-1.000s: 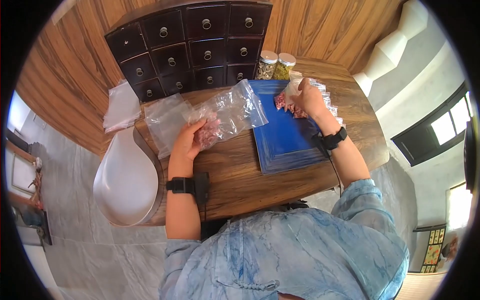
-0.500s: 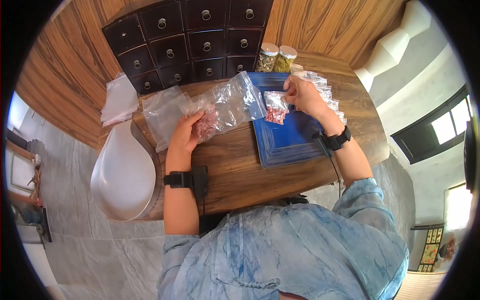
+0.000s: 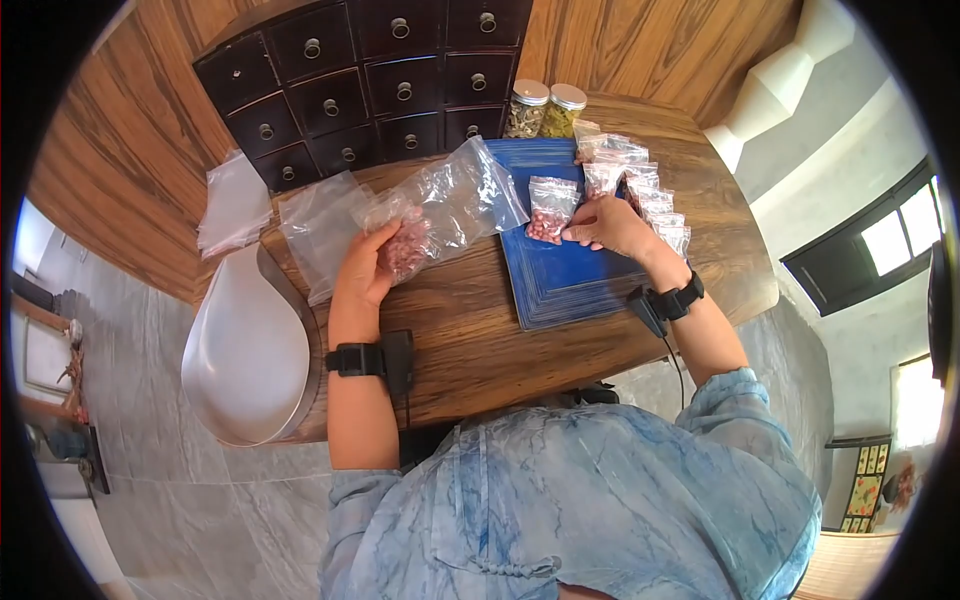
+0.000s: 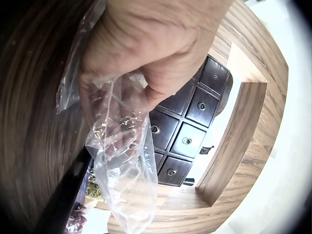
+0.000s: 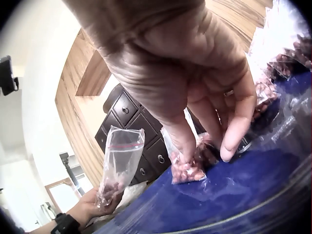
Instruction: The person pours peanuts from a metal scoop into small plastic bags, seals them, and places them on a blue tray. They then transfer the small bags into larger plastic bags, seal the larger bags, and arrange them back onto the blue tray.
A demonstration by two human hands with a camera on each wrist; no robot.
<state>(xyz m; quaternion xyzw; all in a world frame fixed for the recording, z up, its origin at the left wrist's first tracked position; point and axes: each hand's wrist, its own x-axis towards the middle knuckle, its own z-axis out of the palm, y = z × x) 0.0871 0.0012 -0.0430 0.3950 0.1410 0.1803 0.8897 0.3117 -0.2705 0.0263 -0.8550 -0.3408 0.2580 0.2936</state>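
My left hand (image 3: 368,268) grips the lower end of a large clear zip bag (image 3: 455,210), with pinkish-red pieces (image 3: 405,247) like peanuts gathered in the bottom. In the left wrist view the clear plastic (image 4: 124,180) trails away from my fingers. On the blue board, a small zip bag (image 3: 551,210) with similar pieces lies flat. At its lower right edge is my right hand (image 3: 618,232). The right wrist view shows the thumb against this small bag (image 5: 187,174), while the other fingers are spread apart beside it.
Several filled small bags (image 3: 655,200) line the right side of the blue board (image 3: 580,285). Two lidded jars (image 3: 545,110) and a dark drawer cabinet (image 3: 380,90) stand behind. Flat plastic bags (image 3: 318,225) and a white scoop-shaped tray (image 3: 248,350) are at the left.
My right hand has brought a small bag from the right-hand row to the board's middle, then slid down to its lower edge. My left hand still holds the large bag.
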